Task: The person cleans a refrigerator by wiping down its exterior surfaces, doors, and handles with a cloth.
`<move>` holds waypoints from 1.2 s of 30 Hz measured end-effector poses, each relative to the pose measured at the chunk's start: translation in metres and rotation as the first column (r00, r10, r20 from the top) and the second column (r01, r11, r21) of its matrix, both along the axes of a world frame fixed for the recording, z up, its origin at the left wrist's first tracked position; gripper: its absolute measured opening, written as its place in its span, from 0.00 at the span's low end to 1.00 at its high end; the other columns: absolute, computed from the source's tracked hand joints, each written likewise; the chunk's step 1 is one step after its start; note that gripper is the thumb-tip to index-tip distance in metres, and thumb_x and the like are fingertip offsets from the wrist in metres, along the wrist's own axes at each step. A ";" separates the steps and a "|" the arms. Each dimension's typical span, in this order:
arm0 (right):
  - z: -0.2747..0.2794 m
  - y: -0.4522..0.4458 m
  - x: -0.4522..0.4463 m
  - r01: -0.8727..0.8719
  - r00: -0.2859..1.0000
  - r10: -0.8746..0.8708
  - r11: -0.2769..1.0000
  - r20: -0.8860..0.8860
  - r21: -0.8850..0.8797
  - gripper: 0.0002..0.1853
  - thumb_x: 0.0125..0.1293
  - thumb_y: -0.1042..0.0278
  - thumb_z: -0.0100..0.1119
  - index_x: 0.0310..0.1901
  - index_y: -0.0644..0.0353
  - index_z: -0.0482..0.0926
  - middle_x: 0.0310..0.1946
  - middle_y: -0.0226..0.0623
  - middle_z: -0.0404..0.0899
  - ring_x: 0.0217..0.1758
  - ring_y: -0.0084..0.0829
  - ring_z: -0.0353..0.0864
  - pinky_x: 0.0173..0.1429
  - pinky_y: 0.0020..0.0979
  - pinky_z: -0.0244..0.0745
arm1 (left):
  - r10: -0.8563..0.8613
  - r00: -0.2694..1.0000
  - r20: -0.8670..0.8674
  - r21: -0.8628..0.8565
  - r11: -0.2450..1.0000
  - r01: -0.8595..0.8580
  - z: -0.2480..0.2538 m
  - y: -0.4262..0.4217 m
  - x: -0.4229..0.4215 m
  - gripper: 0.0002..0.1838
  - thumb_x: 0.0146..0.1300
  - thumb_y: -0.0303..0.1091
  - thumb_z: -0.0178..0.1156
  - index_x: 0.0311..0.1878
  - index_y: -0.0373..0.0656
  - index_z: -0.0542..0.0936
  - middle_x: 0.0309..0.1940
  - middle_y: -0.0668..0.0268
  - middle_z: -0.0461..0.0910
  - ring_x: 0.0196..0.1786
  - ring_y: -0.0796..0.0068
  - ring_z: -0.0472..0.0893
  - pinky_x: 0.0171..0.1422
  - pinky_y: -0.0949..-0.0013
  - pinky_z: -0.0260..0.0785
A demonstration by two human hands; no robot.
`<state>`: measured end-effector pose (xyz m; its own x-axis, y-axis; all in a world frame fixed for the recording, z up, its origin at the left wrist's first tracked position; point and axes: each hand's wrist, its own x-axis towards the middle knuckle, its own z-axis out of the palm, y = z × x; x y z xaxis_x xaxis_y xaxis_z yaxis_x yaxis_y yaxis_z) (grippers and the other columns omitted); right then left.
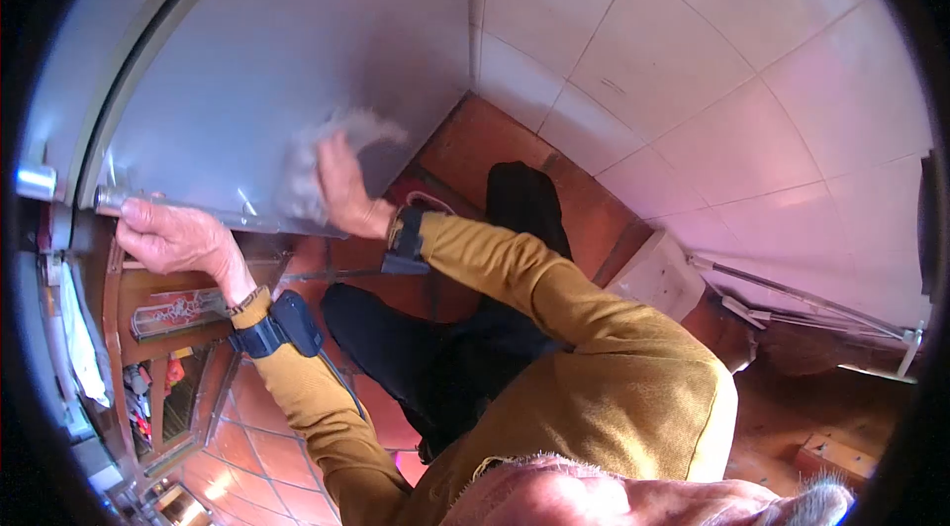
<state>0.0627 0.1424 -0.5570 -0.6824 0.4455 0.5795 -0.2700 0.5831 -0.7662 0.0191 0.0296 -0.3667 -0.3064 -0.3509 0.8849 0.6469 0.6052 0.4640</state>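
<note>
A large, smooth grey-white door panel (327,41) fills the upper left. My right hand (346,188) presses a whitish cloth (307,165) against the panel's lower part; motion blurs the cloth and fingertips. At the panel's near left corner, my left hand (176,237) has its thumb and fingers closed around the edge, beside a small metal cylindrical fitting (109,199). Both wrists wear dark straps with small boxes.
White tiled wall (693,81) rises on the right, above a reddish tile floor (475,140). A wooden cabinet (188,269) with items inside stands at left. A white box (658,274) and a metal rod frame (811,303) are at right.
</note>
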 end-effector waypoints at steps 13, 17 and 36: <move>0.147 0.269 -0.077 0.553 0.665 -0.494 0.830 -0.560 -0.076 0.35 0.46 0.62 0.76 0.53 0.64 0.65 0.44 0.49 0.70 0.49 0.53 0.71 0.54 0.47 0.66 | 0.012 0.994 0.104 0.050 0.999 -0.018 0.000 -0.004 0.003 0.28 0.77 0.54 0.46 0.34 0.34 0.74 0.29 0.55 0.77 0.35 0.66 0.76 0.45 0.62 0.70; 0.148 0.260 -0.048 0.629 0.669 -0.534 0.777 -0.517 0.012 0.31 0.56 0.68 0.65 0.60 0.67 0.67 0.47 0.52 0.73 0.49 0.51 0.73 0.56 0.46 0.68 | 0.055 0.971 0.232 0.059 0.996 -0.070 0.007 -0.001 0.009 0.28 0.76 0.54 0.46 0.37 0.35 0.75 0.29 0.59 0.77 0.34 0.65 0.77 0.43 0.61 0.71; -0.170 0.123 -0.004 0.335 0.694 -0.228 0.942 0.683 -0.026 0.23 0.61 0.64 0.58 0.53 0.72 0.72 0.42 0.60 0.82 0.47 0.58 0.82 0.53 0.47 0.77 | -0.022 0.995 0.099 0.074 0.997 0.015 0.004 0.007 0.009 0.35 0.75 0.62 0.42 0.31 0.32 0.72 0.28 0.56 0.75 0.35 0.65 0.74 0.43 0.60 0.70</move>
